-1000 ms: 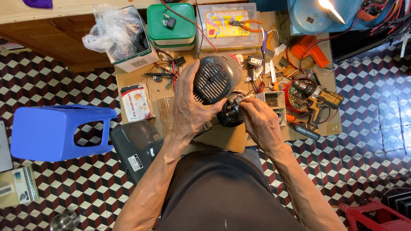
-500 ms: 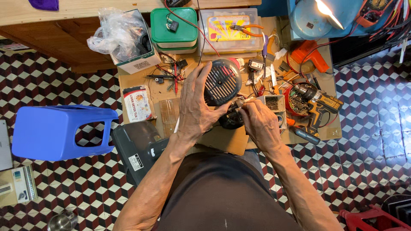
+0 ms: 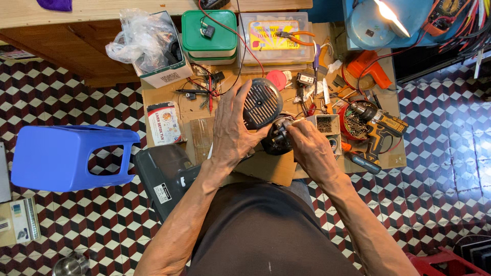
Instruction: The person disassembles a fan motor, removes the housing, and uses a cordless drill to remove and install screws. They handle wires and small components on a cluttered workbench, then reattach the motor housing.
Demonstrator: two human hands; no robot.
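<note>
Packages: green lidded box (image 3: 209, 31) top centre, clear case (image 3: 276, 37) with yellow label beside it, white-red packet (image 3: 163, 122) centre left | Grip: black fan housing (image 3: 262, 102) at centre clasped by left hand (image 3: 232, 130) — black motor (image 3: 277, 139) below it pinched by right hand (image 3: 309, 148).

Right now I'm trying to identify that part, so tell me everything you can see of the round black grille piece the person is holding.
The round black grille cover looks like moulded plastic, with rows of parallel slots across its domed face. It is held tilted above the cluttered cardboard-topped work surface, joined to a dark motor-like body below it. The left hand grips its left rim, fingers wrapped behind; the right hand works at the dark body. Its back is hidden.
</note>
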